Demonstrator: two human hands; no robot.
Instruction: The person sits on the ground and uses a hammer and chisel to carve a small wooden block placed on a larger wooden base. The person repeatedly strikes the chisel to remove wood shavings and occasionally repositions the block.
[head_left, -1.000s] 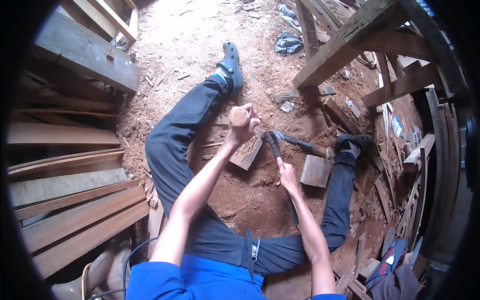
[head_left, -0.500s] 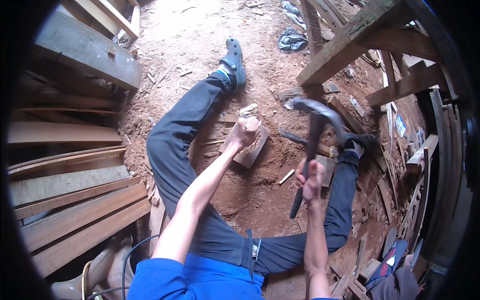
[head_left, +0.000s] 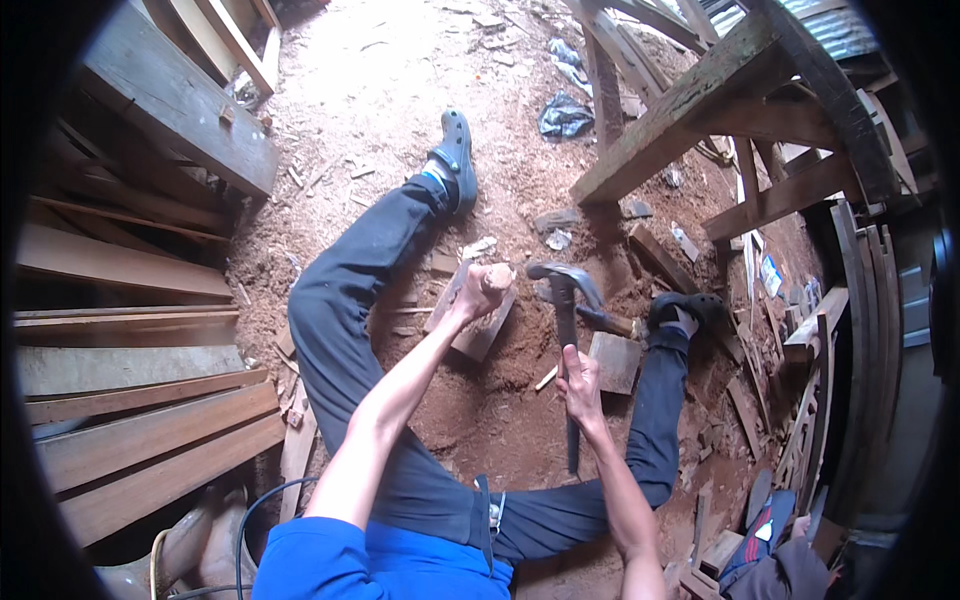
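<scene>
A short round piece of wood (head_left: 499, 276) is gripped in my left hand (head_left: 475, 298), upright over a flat wooden block (head_left: 471, 336). My right hand (head_left: 582, 385) is wrapped round the dark handle of a claw hammer (head_left: 562, 277), whose metal head is a little right of the held piece; from this view I cannot tell if they touch. Behind the hammer a second long tool (head_left: 618, 325) lies on the dirt, partly hidden, beside a squarish wooden block (head_left: 615, 362).
My legs (head_left: 340, 290) are spread around the work on sawdust-covered ground (head_left: 340, 130). Planks (head_left: 140, 440) are stacked at left, a timber frame (head_left: 680, 120) stands upper right, and offcuts lie along the right. Rubber boots (head_left: 205, 550), a cable and crumpled plastic (head_left: 565, 115) are also about.
The hammer swung up and rightward half a second ago; now its head is back leftward, nearer the held wood. My left hand sits slightly lower than a second ago, and the view has shifted slightly.
</scene>
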